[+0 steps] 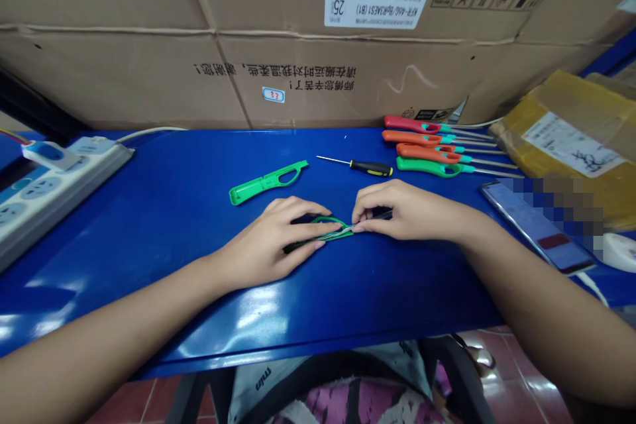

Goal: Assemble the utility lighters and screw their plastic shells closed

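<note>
My left hand (271, 238) lies over a green lighter shell half (342, 234), holding it down on the blue table between thumb and fingers. Pale thin wires or strips run inside the shell, partly covered by my fingertips. At its right end my right hand (400, 209) is closed in a pinch, with a thin dark rod (383, 215) showing between the fingers. What exactly the fingertips grip is too small to make out. Beyond my left hand rests the other green shell half (267, 183), its hollow side up. A black and yellow screwdriver (370, 167) lies behind my right hand.
Several long-nosed lighters (427, 154), red, orange and green, lie at the back right. Near my right forearm are a phone (539, 228) with a cable and a yellow-taped parcel (566, 139). A power strip (54, 179) runs along the left. Cardboard (298, 46) walls the back.
</note>
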Demonstrator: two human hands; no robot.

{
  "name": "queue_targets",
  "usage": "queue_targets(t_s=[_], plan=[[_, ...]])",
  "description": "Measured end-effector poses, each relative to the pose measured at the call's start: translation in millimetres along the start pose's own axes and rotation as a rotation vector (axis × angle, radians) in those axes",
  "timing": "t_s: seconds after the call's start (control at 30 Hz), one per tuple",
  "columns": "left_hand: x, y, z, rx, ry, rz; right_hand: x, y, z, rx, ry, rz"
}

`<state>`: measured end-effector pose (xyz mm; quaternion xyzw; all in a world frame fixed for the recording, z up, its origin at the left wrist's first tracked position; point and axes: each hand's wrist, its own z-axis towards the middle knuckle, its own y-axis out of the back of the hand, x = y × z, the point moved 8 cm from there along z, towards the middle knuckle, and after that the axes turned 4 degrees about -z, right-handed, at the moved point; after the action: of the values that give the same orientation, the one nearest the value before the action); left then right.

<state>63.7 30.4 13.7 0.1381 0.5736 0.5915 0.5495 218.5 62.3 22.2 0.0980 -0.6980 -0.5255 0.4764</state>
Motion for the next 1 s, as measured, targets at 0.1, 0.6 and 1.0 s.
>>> queue_targets(t_s=[0.1,0.6,1.0], plan=[[-2,-4.4,-1,0.047,-0.051,0.04,2,-3,1,-0.015,0.042,-0.024],[-5,-5.5,1,0.09,-0.125,0.229,-2,-4,2,-0.093,-0.15,-0.072],[9,15.6,-1,-0.071,-0.019,-0.005,-35,-8,4,-0.143,-0.444,0.195]])
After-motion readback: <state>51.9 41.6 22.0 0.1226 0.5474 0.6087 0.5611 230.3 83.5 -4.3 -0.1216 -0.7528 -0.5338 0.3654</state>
